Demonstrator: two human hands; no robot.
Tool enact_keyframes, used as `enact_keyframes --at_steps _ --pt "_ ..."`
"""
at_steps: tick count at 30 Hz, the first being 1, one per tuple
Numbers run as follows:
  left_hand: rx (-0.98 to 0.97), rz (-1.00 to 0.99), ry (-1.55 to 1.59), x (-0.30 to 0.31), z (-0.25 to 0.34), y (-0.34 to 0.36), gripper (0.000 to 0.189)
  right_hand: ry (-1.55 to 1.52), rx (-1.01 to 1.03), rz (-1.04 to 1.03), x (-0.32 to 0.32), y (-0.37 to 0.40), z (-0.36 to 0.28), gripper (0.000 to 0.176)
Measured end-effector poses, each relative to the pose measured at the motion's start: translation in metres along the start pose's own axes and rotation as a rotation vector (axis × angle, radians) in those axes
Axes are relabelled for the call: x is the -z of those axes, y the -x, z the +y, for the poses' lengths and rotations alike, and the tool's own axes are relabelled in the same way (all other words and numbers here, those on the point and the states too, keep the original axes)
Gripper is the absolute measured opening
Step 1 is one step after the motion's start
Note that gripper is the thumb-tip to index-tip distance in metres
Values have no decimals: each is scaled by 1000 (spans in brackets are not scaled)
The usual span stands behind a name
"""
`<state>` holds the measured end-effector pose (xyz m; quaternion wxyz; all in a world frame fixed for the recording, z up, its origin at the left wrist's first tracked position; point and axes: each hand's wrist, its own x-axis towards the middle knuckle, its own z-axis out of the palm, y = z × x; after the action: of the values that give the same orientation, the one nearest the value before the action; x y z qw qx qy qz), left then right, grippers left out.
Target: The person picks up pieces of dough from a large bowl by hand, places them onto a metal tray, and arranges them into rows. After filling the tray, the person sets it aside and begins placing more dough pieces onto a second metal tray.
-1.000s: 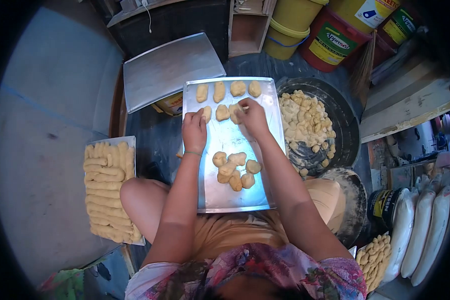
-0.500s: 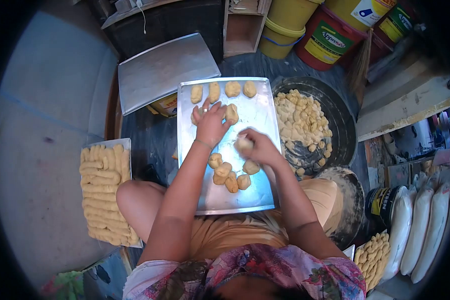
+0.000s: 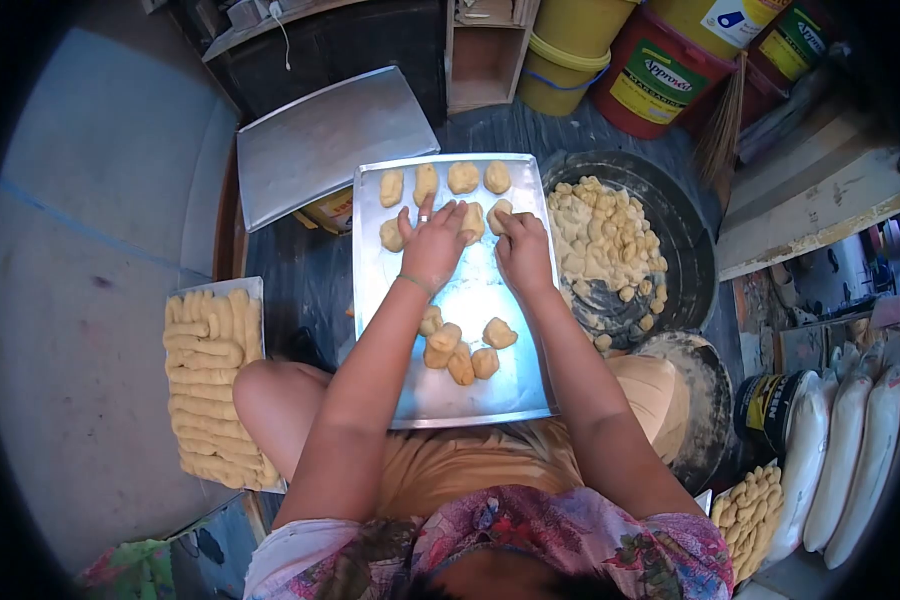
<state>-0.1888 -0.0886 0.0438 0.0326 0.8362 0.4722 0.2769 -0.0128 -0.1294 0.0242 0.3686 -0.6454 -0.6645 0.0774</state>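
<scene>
A shiny metal tray (image 3: 515,395) lies across my lap with pieces of dough on it. One row of dough pieces (image 3: 463,178) runs along its far edge. My left hand (image 3: 434,250) rests over the second row, fingers spread, between a dough piece (image 3: 391,235) at its thumb side and another dough lump (image 3: 473,220) touching its fingertips. Any dough beneath the palm is hidden. Farther right, my right hand (image 3: 525,252) has its fingers closed on a dough piece (image 3: 499,214) at the end of that row. Several loose dough balls (image 3: 443,340) cluster nearer me.
At right, a wide dark pan (image 3: 692,235) holds many floured dough lumps. A tray of long dough rolls (image 3: 215,375) is on my left. Another metal tray (image 3: 335,140) sits behind it, farther off. Margarine buckets (image 3: 660,80) stand at the back right, plastic-wrapped bags (image 3: 850,450) at lower right.
My right hand has moved away from me, taking a dough piece from mid-tray to the second row. My left hand has shifted slightly to the right over the dough.
</scene>
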Motion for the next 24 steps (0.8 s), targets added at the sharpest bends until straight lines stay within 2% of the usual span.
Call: enact_keyframes --at_steps 1,4,7,10,13,14,16,18,20,21,22,24 --pt "-18 56 8 10 4 3 42 -22 -13 -12 3 0 -1 49" --pt "106 -332 257 58 9 18 39 26 54 182 16 10 -22 48" --pt "119 -746 331 80 0 53 34 -336 -84 -210 58 33 -40 48" --pt "133 -736 443 91 -8 81 32 -272 33 -745 80 67 -41 45" --pt "261 -634 451 102 -20 91 25 -213 -62 -689 76 78 -49 42" --pt "288 -593 442 102 -22 91 24 -247 -136 -590 73 74 -53 41" --pt "491 -337 455 102 -24 90 20 -314 -286 -395 62 55 -64 38" --pt "549 -137 441 92 -34 87 26 -451 -316 -256 46 32 -80 35" --pt "471 -83 418 82 -38 89 31 -570 -286 -206 9 20 -84 35" --pt "431 -55 407 78 -38 90 34 -494 -257 -251 -4 18 -87 35" --pt "424 -87 343 77 -36 91 36 -290 -219 -389 -14 14 -91 34" --pt "409 -152 214 75 -34 93 40 -256 -134 -367 -19 21 -90 34"
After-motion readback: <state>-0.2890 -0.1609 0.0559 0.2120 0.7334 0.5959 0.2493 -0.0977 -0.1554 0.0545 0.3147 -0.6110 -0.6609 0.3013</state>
